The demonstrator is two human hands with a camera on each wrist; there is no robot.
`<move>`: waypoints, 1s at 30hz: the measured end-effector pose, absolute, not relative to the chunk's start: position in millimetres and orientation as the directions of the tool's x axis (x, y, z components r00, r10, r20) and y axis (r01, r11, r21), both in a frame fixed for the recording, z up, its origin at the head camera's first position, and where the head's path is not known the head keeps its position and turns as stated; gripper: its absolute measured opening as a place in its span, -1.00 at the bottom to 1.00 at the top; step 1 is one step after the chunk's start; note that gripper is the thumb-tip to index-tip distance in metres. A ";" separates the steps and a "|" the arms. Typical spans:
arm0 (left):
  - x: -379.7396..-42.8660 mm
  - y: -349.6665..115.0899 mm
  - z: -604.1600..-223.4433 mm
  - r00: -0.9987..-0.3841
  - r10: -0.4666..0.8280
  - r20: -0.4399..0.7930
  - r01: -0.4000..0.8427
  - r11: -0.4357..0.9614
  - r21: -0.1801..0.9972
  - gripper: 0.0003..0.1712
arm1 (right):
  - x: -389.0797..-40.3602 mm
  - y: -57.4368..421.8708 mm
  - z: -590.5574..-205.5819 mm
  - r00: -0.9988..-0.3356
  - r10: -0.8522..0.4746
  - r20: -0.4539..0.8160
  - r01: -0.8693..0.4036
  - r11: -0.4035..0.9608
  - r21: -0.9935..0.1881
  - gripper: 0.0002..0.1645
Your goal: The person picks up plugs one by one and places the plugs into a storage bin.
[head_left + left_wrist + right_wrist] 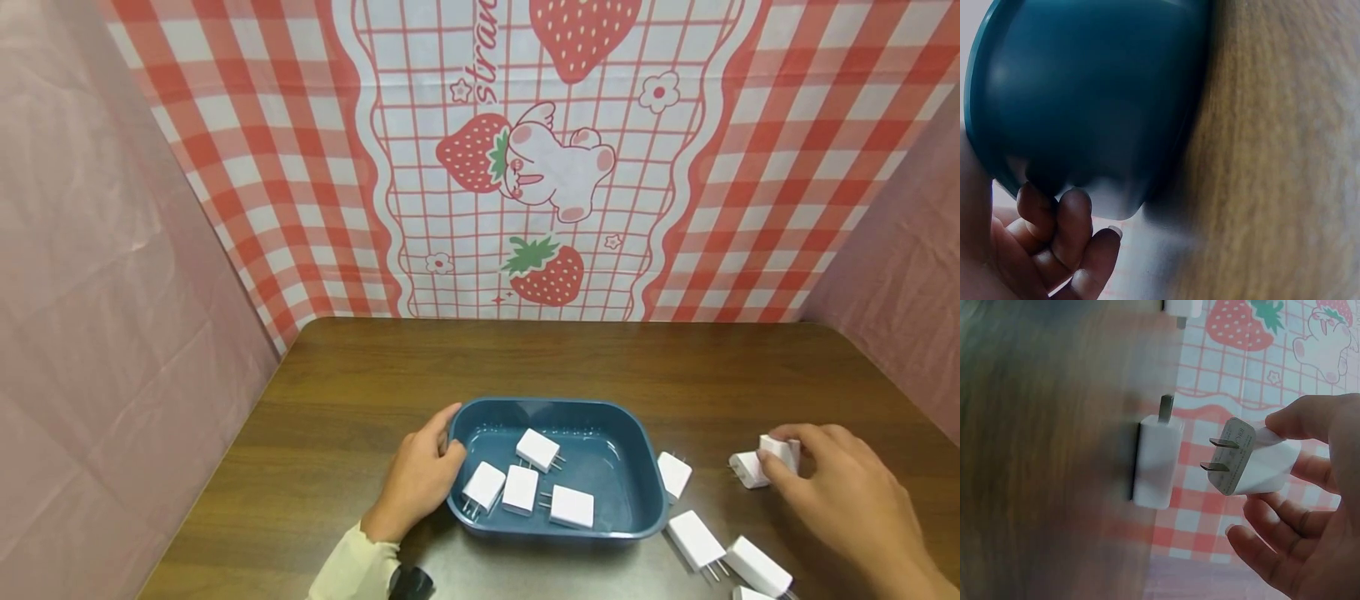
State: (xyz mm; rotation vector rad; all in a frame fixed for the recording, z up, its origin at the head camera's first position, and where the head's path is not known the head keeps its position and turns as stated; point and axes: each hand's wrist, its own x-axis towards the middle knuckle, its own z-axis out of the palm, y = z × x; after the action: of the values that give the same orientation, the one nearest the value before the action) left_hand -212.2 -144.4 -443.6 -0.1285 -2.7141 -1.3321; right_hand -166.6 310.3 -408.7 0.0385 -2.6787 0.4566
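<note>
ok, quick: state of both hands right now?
Left hand: gripping the blue tray at one end.
Right hand: holding a white charger.

Brown wood-grain table (375, 358) with rounded far corners. Behind it, a red-checked strawberry-print cloth (540, 192); pink fabric (112, 292) flanks both sides.

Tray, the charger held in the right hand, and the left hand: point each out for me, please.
Tray (597, 461): head view, on the bare inside floor.
Charger (1265, 466): right wrist view, on its white side, behind the pronged end.
Left hand (418, 473): head view, on the back of the hand.
</note>
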 end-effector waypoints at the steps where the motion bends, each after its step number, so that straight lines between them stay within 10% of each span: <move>1: -212.3 -144.5 -443.7 -0.990 0.023 0.139 0.124 0.612 0.781 -0.38 | -166.4 308.7 -407.9 -0.908 0.040 0.416 -0.101 0.945 -0.311 -0.64; 30: -211.6 -144.2 -443.1 -0.990 0.026 0.140 0.126 0.612 0.781 -0.38 | -164.4 260.3 -398.8 -0.745 -0.108 0.658 -0.414 0.848 -0.330 -0.54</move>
State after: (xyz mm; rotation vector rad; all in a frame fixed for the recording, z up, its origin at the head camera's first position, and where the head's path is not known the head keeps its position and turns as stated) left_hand -211.6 -144.2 -443.1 -0.1287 -2.7164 -1.3287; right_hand -164.4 260.3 -398.8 0.3779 -2.3688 0.6147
